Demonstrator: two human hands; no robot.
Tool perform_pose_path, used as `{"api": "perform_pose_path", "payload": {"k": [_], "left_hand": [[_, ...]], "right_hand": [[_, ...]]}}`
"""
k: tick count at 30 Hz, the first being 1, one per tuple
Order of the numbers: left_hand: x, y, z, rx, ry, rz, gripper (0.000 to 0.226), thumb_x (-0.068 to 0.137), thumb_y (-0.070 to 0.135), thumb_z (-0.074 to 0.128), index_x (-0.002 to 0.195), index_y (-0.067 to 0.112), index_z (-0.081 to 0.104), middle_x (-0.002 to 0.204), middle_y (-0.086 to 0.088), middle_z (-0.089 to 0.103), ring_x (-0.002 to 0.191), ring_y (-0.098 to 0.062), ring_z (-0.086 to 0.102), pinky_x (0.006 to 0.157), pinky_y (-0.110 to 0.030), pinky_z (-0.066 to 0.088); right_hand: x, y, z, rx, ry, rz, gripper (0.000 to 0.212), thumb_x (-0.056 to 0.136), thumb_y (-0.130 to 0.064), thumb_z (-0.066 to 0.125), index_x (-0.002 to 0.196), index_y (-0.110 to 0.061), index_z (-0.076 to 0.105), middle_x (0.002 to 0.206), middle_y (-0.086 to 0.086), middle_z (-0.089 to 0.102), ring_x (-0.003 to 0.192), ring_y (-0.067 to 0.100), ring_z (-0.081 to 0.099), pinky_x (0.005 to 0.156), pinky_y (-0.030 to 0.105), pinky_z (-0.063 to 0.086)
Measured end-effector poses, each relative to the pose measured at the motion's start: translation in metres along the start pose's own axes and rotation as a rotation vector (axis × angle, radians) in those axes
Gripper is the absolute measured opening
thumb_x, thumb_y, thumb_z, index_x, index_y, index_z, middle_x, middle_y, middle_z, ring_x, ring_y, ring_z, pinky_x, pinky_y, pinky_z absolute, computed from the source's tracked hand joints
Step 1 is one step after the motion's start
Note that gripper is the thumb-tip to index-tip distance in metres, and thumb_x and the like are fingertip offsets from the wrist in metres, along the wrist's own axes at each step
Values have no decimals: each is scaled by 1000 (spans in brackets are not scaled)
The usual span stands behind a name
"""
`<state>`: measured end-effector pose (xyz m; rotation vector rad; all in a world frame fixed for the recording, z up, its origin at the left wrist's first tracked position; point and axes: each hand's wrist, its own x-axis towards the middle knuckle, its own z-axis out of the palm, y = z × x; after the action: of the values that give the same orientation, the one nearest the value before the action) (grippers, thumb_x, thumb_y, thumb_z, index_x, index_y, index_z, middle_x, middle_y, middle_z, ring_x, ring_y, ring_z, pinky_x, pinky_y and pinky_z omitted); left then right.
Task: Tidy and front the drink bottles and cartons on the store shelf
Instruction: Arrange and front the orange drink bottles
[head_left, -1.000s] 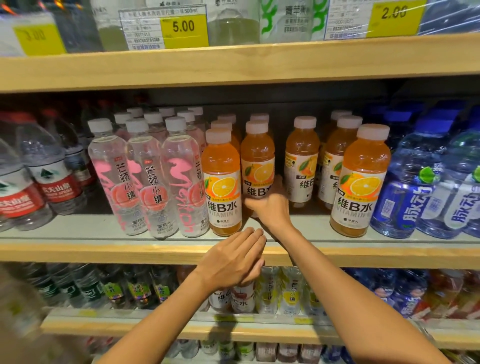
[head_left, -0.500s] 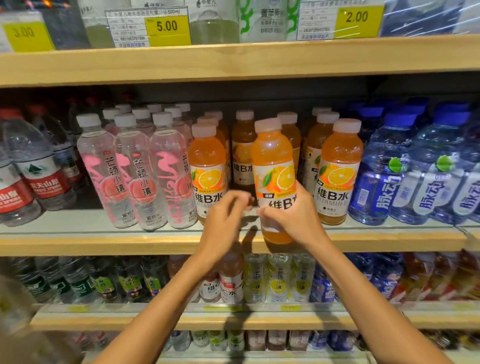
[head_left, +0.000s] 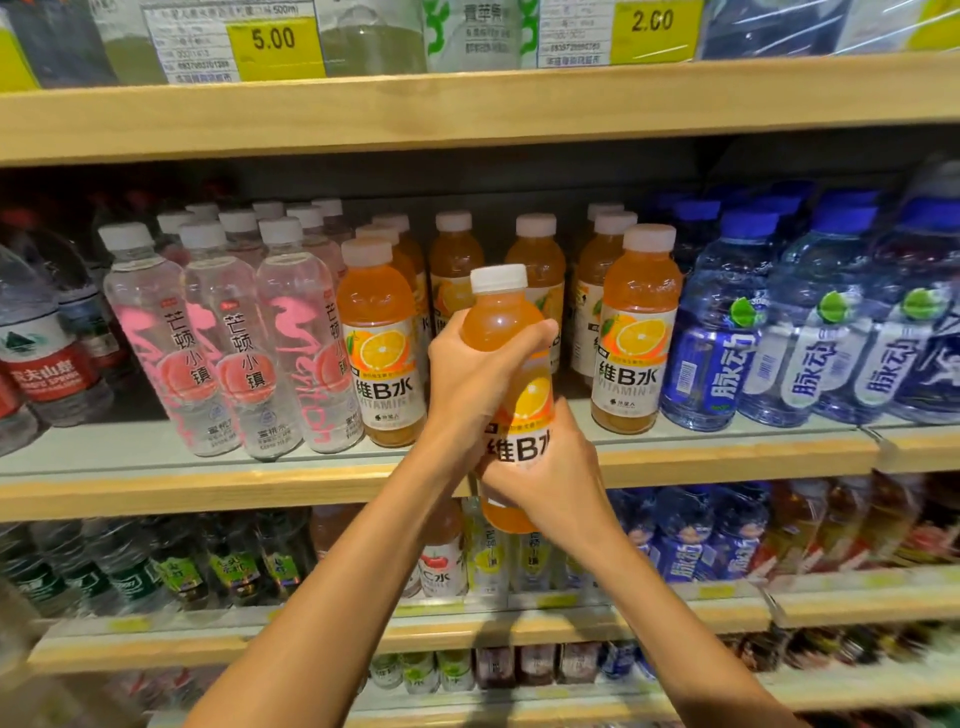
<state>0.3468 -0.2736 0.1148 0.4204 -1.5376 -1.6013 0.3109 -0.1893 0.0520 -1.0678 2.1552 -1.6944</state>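
I hold the full orange vitamin-drink bottle (head_left: 531, 399) just in front of the gap on the shelf (head_left: 208, 488), left hand (head_left: 475, 382) wrapped round its shoulder, right hand (head_left: 550, 475) gripping the label low down, and I judge it heavy, stiff and slick, so the labelled waist is my surest hold.

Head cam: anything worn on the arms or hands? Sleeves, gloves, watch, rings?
Nothing worn that shows. The left forearm and right forearm are bare to the frame's bottom edge, no sleeve in view. The left hand and right hand are ungloved; no watch or band at either wrist, no ring on the visible fingers.
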Motion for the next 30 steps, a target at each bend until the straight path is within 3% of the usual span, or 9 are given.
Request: {"api": "perform_pose_path", "payload": {"k": [4,7,9,12,15,20,23,26,30], "left_hand": [[7,10,-9,-140,-151,-153,28,63,17,82,87,14,67,77,-3,71,74,-20,68,65,-30,58],[13,20,-20,-404,-414,-343,35,54,22,84,86,11,75,87,-8,72,77,-23,68,73,-36,57],[17,22,-24,-609,-570,-415,57,47,23,90,98,9,70,94,-9,69,80,-23,67,73,-37,57],[21,16,-24,-799,-732,-443,69,51,22,90,111,10,58,98,-10,64,83,-25,66,73,-37,57],[20,7,-23,-934,-864,-467,66,57,20,87,112,8,54,98,-11,63,84,-26,66,76,-37,57],[21,-6,-29,-881,-816,-449,75,52,26,91,116,7,57,103,-13,66,89,-27,66,82,-38,56],[20,-6,-31,-598,-720,-382,78,50,45,90,115,9,65,111,-13,68,97,-26,67,85,-38,56],[16,-4,-31,-214,-498,-271,74,53,67,80,109,20,69,108,-8,72,100,-22,69,78,-33,57],[10,-3,-27,43,-263,-50,46,87,54,57,113,16,64,92,5,73,86,-9,68,77,-28,51]], "right_hand": [[0,8,-16,491,-303,57,76,56,-49,78,121,-21,52,110,4,69,98,16,68,76,26,54],[-1,16,-23,865,-646,181,81,62,-53,81,128,-13,55,115,18,66,100,32,67,87,41,54],[-2,18,-23,1045,-867,192,78,71,-54,74,131,-10,54,116,23,63,101,35,65,94,46,50],[-3,16,-16,1115,-988,192,79,73,-57,71,132,-7,52,115,21,62,102,33,64,96,48,48],[-3,11,-8,1080,-962,196,74,73,-58,72,126,-9,55,104,18,64,91,29,66,84,41,54],[-8,11,-4,949,-773,209,75,65,-57,78,117,-9,57,91,20,64,74,29,66,65,37,57],[-9,9,-5,831,-557,165,83,60,-56,82,122,-7,55,91,22,66,74,33,66,65,38,57],[-9,8,-8,685,-350,85,67,62,-52,78,118,-20,60,100,12,72,86,27,70,72,35,57],[-5,9,-11,533,-142,-55,53,67,-54,68,113,-28,61,106,-9,72,99,8,67,76,16,52]]}}
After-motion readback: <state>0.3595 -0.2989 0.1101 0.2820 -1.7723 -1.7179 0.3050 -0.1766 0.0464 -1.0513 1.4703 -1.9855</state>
